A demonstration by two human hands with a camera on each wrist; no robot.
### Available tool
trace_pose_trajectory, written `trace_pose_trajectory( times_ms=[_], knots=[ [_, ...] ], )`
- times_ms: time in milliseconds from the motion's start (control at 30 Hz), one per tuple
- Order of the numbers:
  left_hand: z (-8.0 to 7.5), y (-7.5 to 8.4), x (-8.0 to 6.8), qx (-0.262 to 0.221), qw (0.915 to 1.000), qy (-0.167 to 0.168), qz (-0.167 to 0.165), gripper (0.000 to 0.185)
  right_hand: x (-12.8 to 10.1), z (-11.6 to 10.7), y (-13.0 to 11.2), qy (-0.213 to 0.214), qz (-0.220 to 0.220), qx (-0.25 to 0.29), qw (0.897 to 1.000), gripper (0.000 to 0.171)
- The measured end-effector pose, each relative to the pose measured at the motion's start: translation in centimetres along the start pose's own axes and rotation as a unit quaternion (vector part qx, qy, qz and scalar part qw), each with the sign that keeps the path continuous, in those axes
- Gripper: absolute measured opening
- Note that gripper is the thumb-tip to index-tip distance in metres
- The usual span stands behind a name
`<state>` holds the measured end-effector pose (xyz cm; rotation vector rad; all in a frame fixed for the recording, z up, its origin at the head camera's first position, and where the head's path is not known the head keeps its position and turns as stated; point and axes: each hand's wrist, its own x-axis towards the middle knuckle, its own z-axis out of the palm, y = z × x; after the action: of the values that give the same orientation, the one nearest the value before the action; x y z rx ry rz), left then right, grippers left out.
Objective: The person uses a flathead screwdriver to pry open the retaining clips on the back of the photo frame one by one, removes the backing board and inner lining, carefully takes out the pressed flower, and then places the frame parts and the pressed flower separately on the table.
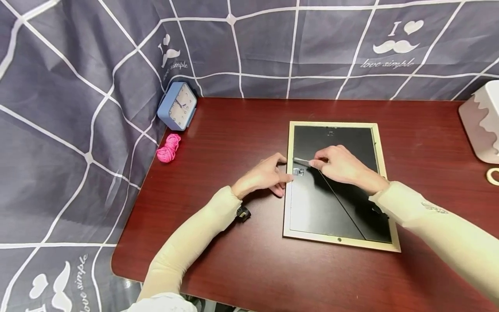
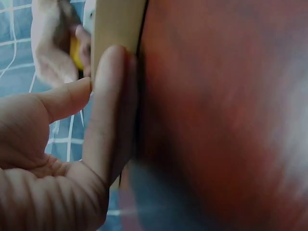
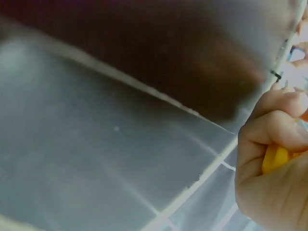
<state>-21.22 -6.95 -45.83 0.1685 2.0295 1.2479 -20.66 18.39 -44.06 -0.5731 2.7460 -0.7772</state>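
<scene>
A picture frame (image 1: 341, 245) with a pale wooden border and black backing lies face down on the table. My left hand (image 1: 269, 173) grips its left border, the thumb over the edge; the left wrist view shows the fingers (image 2: 108, 96) along the frame's side (image 2: 118, 29). Over the backing, my right hand (image 1: 339, 164) pinches a slim tool (image 1: 301, 162). Its grey tip meets the inner left edge, above a small metal hanger (image 1: 298, 172). The right wrist view shows the tool's yellow handle (image 3: 275, 159) inside the curled fingers; its exact kind is hidden.
On the reddish-brown table (image 1: 234, 130), a blue clock (image 1: 177, 106) and pink yarn (image 1: 169, 148) sit at the left. A white and beige container (image 1: 481, 123) and a ring-shaped thing (image 1: 494, 176) are at the right edge. Patterned grey cloth (image 1: 265, 47) hangs behind.
</scene>
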Motion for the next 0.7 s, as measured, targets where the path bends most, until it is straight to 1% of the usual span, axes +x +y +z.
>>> trace_pose_trajectory(
  times_ms=[67,133,167,200,233,267,333,367,400,433,467,500,567,600,667,700],
  knots=[
    [-0.8,0.6,0.2,0.028,0.9993,0.023,0.012,0.067,-0.7,-0.3,0.0,0.013,0.005,0.003,1.0,0.034],
    [-1.8,1.5,0.5,0.072,0.9948,0.059,0.042,0.062,-1.5,-0.6,-0.2,0.031,0.018,0.009,0.999,0.033],
    [-2.3,1.9,0.8,0.105,0.9895,0.079,0.061,0.059,-1.8,-0.6,-0.3,0.038,0.025,0.014,0.999,0.032],
    [-2.7,2.4,1.1,0.146,0.9812,0.1,0.077,0.055,-2.1,-0.6,-0.3,0.044,0.035,0.022,0.998,0.032],
    [-3.1,3.0,1.5,0.196,0.9686,0.122,0.092,0.051,-2.5,-0.7,-0.4,0.049,0.046,0.031,0.997,0.031],
    [-3.5,3.5,2.0,0.247,0.9526,0.143,0.105,0.048,-2.8,-0.7,-0.5,0.052,0.058,0.042,0.996,0.03],
    [-3.9,4.5,3.1,0.344,0.9148,0.178,0.114,0.044,-3.5,-0.6,-0.7,0.054,0.079,0.063,0.993,0.031],
    [-4.0,5.0,3.9,0.383,0.8969,0.189,0.116,0.045,-3.8,-0.6,-0.8,0.054,0.09,0.072,0.992,0.031],
    [-4.0,5.4,4.7,0.41,0.8837,0.193,0.118,0.045,-4.1,-0.6,-0.8,0.054,0.101,0.078,0.99,0.031],
    [-3.9,5.8,5.5,0.429,0.8737,0.193,0.126,0.045,-4.4,-0.6,-0.8,0.054,0.109,0.081,0.989,0.03],
    [-3.8,6.2,6.4,0.437,0.8698,0.187,0.133,0.045,-4.7,-0.7,-0.8,0.052,0.118,0.083,0.988,0.028],
    [-3.6,6.5,7.2,0.441,0.8682,0.179,0.141,0.043,-5.0,-0.7,-0.7,0.052,0.124,0.084,0.987,0.026],
    [-3.1,7.1,8.7,0.443,0.8677,0.164,0.156,0.036,-5.7,-0.9,-0.7,0.047,0.133,0.088,0.986,0.022],
    [-2.8,7.3,9.3,0.445,0.8662,0.161,0.161,0.031,-6.0,-0.9,-0.7,0.042,0.134,0.092,0.986,0.021],
    [-2.3,7.6,10.3,0.448,0.8638,0.166,0.16,0.023,-6.5,-1.0,-0.7,0.031,0.133,0.106,0.985,0.018],
    [-2.0,7.7,10.8,0.45,0.8626,0.173,0.154,0.023,-6.8,-1.1,-0.7,0.027,0.131,0.113,0.984,0.017]
  ],
)
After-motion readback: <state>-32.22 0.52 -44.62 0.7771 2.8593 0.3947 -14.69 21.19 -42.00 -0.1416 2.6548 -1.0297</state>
